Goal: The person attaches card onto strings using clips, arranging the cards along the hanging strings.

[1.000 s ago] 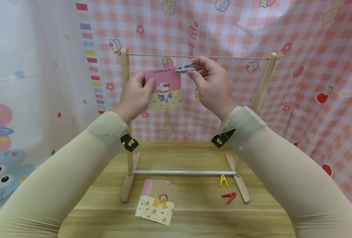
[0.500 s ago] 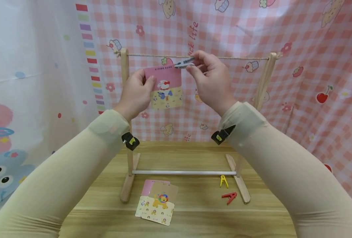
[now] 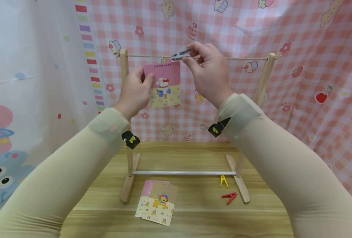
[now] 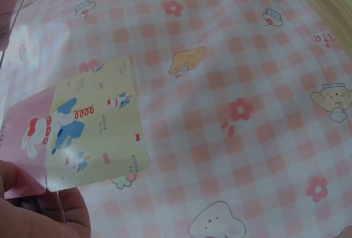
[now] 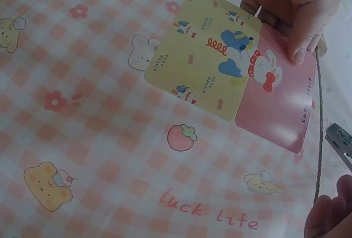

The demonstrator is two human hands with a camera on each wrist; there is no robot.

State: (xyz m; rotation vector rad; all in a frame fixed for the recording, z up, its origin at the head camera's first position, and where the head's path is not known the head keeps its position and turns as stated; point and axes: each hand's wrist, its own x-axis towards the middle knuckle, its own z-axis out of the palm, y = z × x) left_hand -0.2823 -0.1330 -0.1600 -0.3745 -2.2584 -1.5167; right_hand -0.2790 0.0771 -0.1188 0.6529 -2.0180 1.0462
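My left hand (image 3: 135, 91) pinches the left edge of a pink and yellow card (image 3: 165, 74) printed with a white bunny. The card hangs upright, its top edge just below the twine line (image 3: 147, 56). My right hand (image 3: 210, 71) pinches a grey clothespin (image 3: 180, 54) by its handles, its tip pointing left at the height of the line, above the card's top right corner. In the right wrist view the clothespin (image 5: 340, 142) shows apart from the card (image 5: 236, 67), with the twine (image 5: 320, 133) between them. The left wrist view shows the thumb and fingers at the card's pink end (image 4: 27, 139).
A wooden stand (image 3: 263, 79) with two posts and a white lower bar (image 3: 185, 173) carries the line. On the table (image 3: 199, 218) lie overlapping cards, a lion card (image 3: 161, 205) on top, plus a yellow clothespin (image 3: 224, 181) and a red clothespin (image 3: 230, 197). A checked curtain (image 3: 238, 29) hangs behind.
My right hand has risen and shifted slightly left with the grey clothespin, from the card's top corner up to the line. The left hand has lifted the card a little.
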